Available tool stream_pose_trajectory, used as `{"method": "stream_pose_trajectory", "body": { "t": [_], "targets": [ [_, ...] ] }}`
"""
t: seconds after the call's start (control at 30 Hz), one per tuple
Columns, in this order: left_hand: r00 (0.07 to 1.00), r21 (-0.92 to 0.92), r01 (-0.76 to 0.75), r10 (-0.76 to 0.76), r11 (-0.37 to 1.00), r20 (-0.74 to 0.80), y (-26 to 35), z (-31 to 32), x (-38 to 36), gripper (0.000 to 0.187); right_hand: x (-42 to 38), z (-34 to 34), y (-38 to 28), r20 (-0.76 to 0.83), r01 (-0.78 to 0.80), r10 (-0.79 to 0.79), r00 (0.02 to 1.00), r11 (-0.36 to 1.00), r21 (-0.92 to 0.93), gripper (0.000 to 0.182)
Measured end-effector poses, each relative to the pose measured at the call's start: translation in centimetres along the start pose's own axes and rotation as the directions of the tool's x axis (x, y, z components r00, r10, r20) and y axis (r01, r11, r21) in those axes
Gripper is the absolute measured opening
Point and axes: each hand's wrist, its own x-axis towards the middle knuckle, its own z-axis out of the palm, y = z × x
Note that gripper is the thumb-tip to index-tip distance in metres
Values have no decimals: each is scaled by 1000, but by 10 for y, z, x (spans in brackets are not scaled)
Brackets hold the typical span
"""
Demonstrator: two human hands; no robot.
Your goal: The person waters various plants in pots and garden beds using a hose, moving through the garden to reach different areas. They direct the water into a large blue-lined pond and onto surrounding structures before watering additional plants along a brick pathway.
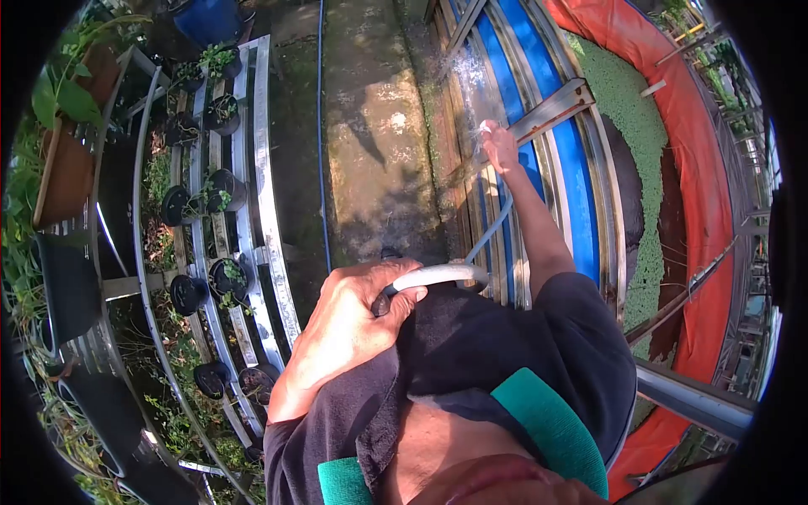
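Note:
My left hand (358,313) is closed round a bent piece of pale hose (442,274) in front of my chest, with the thumb pressed against it. A dark end or cut face shows beside the thumb. From that bend, a light blue stretch of hose runs up toward my right hand (500,148), which is stretched out forward with its fingers closed. The hose end in those fingers is hard to make out. Water sprays and splashes around the fingertips, over the blue and white slatted surface (539,181).
On the left stands a metal rack (273,181) with several small black plant pots (225,189). A thin blue line (321,135) runs along the wet concrete path (379,151). To the right, an orange-red liner (686,194) edges a pool covered with green floating plants (644,252).

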Motion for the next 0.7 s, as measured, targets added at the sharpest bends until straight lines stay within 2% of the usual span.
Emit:
{"method": "stream_pose_trajectory", "body": {
  "t": [0.03, 0.1, 0.2, 0.33, 0.37, 0.43, 0.47, 0.53, 0.57, 0.6, 0.67, 0.7],
  "targets": [
    [998, -18, 58, -58, 998, 2, 4, -6, 17, 30, 24, 3, 2, -13, -17, 17, 1000, 1000, 12, 28],
    [998, 9, 62, -62, 998, -10, 8, -17, 48, 31, 62, 4, -7, -67, -33, 37, 997, 998, 54, 25],
    [994, 1, 108, -108, 994, -13, 8, -38, 97, 31, 113, 5, -20, -28, 104, -104, 994, 994, -19, 26],
    [998, -7, 43, -44, 999, -39, -12, -67, 165, 30, 183, 24, -41, -170, -35, 51, 984, 995, 96, 29],
    [998, -31, 58, -58, 998, -9, -19, -77, 183, 30, 209, 36, -34, -176, -5, 12, 984, 999, 40, 30],
    [994, -18, 111, -111, 994, 0, -21, -100, 223, 27, 266, 66, -14, -143, -58, 89, 986, 977, 206, 30],
    [991, -13, 132, -132, 991, 3, -23, -113, 243, 25, 287, 63, -23, -81, -140, 180, 980, 923, 358, 31],
    [997, -19, 75, -75, 997, 3, -34, -142, 285, 25, 328, 53, -44, 47, -308, 357, 933, 723, 618, 31],
    [999, -16, 36, -36, 999, 5, -38, -160, 309, 25, 349, 44, -57, -89, -233, 279, 956, 909, 345, 31],
    [999, -7, 36, -36, 999, -2, -39, -179, 332, 25, 373, 37, -66, -194, -168, 169, 966, 986, 19, 31],
    [999, -12, 48, -48, 999, -15, -42, -210, 374, 23, 422, 22, -79, -208, -220, 209, 956, 975, -30, 30],
    [1000, -40, 27, -28, 999, -13, -42, -225, 394, 23, 445, 14, -81, -272, -184, 173, 947, 983, -17, 29]
  ]
}}
